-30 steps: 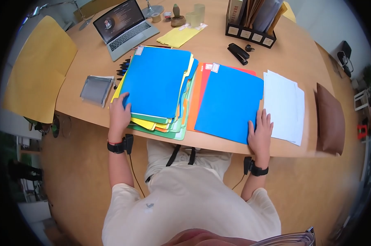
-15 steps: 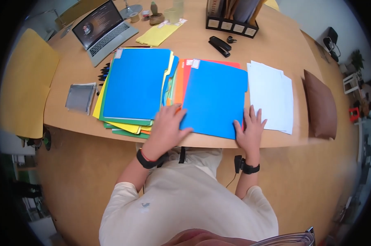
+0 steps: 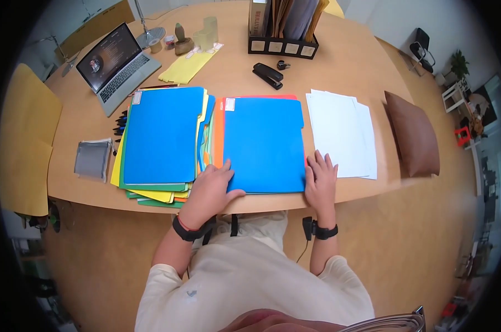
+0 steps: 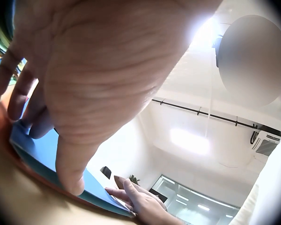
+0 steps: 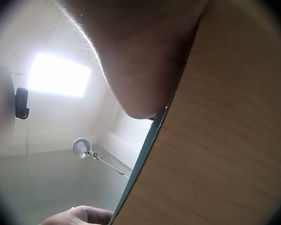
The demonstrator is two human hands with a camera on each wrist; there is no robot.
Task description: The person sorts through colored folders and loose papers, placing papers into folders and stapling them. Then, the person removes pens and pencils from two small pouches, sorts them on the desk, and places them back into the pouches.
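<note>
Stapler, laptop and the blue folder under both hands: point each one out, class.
stapler (image 3: 268, 76), head view, middle of its black body.
laptop (image 3: 118, 77), head view, on the keyboard.
blue folder (image 3: 264, 145), head view, centre of its cover.

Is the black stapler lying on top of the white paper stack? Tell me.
No, the stapler lies on the bare table, apart from the white paper stack.

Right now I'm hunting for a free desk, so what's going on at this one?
A person sits at the wooden table with both hands on a blue folder that lies on an orange and a red one. The left hand rests flat on its near left corner, thumb along the edge; the right hand presses beside its right edge. A stack of coloured folders lies to the left, white sheets to the right, a laptop and stapler further back.
</note>
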